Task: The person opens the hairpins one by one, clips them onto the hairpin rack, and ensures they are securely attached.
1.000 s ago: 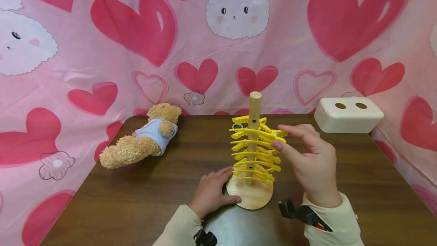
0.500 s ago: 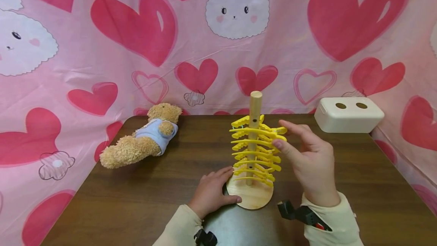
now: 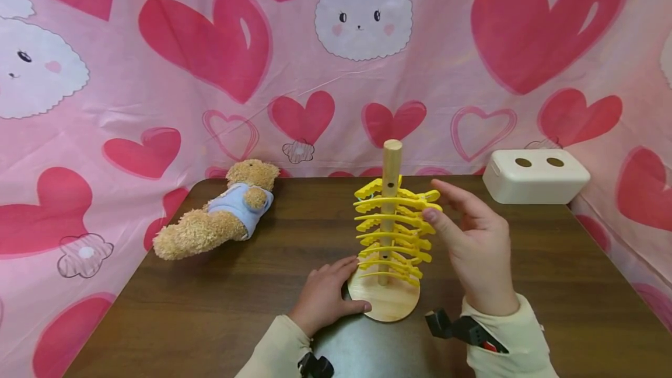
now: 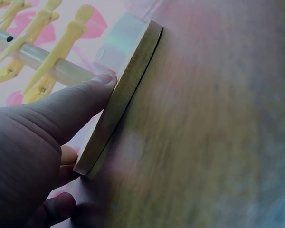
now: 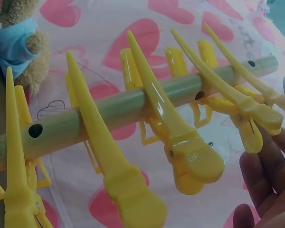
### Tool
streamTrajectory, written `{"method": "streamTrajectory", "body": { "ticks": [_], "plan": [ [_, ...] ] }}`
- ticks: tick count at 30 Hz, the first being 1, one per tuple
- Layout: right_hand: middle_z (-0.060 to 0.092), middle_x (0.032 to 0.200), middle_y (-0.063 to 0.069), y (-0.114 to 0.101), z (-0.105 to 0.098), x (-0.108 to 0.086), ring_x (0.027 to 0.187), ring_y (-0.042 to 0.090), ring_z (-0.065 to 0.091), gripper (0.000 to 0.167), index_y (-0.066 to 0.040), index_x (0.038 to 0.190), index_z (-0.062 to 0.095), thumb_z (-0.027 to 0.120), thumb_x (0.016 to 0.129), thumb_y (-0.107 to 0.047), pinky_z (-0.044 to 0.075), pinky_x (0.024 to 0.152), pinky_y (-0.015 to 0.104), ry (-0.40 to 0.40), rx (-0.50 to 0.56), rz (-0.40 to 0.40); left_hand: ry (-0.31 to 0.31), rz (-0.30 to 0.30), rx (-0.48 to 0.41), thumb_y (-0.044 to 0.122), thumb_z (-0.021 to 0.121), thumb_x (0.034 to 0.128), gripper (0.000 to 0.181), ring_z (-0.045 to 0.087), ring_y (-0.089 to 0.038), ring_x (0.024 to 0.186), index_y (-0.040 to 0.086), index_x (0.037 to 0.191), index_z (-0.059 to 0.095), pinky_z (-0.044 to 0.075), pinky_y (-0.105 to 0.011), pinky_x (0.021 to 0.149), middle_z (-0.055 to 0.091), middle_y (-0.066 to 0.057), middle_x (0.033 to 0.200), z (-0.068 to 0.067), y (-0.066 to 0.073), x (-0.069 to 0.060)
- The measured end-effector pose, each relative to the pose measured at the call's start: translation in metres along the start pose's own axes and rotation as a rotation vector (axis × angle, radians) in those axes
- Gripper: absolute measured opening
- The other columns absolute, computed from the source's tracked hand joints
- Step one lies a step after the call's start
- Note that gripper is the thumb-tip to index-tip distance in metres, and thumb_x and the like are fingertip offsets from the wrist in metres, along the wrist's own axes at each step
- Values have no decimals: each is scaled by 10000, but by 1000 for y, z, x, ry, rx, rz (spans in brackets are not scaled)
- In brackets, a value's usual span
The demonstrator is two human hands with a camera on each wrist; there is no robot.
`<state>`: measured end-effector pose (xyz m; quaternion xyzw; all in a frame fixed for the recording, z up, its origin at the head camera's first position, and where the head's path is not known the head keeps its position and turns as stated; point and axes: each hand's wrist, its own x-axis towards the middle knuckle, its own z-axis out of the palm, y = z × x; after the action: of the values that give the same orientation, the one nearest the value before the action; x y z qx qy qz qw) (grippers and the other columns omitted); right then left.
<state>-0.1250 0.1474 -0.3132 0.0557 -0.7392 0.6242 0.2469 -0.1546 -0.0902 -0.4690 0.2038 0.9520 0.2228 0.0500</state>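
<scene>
A wooden stand [image 3: 385,302], a round base with an upright post [image 3: 392,159], carries several yellow hair clips [image 3: 404,238] clamped across the post one above another. My left hand [image 3: 328,296] holds the base by its left edge; in the left wrist view the thumb [image 4: 97,85] lies at the rim. Beside the handle end of the topmost clip [image 3: 412,202] is my right hand [image 3: 480,244], thumb and index finger spread around it. The index fingertip stands off the handle; whether the thumb touches is unclear. Fingers [image 5: 266,166] partly show in the right wrist view.
A teddy bear [image 3: 244,203] in a light blue shirt lies on the dark wooden table [image 3: 210,308] at the left. At the back right stands a white box [image 3: 535,182] with two round holes. A pink heart-patterned cloth [image 3: 299,51] hangs behind the table.
The topmost clip's jaws have closed on the post. My right thumb and index finger have spread apart, and the hand has eased slightly to the right. My left hand stays on the base.
</scene>
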Motion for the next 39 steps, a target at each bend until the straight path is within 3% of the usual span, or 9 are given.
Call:
{"method": "streamTrajectory", "body": {
  "ticks": [18, 31, 39],
  "plan": [
    [666, 1163, 93, 12, -8, 3, 1095, 229, 576, 333, 16, 1274, 653, 675, 943, -14, 511, 892, 197, -63, 157, -39, 14, -35, -49, 670, 750, 770, 934, 502, -273, 1320, 155, 1504, 490, 413, -530, 946, 473, -2, 1528, 1, 2, 2],
    [663, 1206, 102, 15, -14, 2, 1137, 242, 573, 335, -13, 1273, 662, 678, 939, -12, 485, 920, 208, -56, 74, -12, 18, -15, -46, 685, 723, 786, 925, 506, -281, 1315, 161, 1510, 482, 412, -530, 943, 458, 4, 1542, 4, 0, 5],
    [637, 1237, 17, 25, -20, -3, 1138, 145, 543, 400, -94, 1315, 649, 727, 923, -82, 417, 934, 205, -88, -134, -62, 11, -64, -88, 707, 718, 773, 972, 443, -299, 1381, 185, 1541, 432, 354, -619, 1024, 376, 1, 1597, 9, -5, 3]
  ]
}}
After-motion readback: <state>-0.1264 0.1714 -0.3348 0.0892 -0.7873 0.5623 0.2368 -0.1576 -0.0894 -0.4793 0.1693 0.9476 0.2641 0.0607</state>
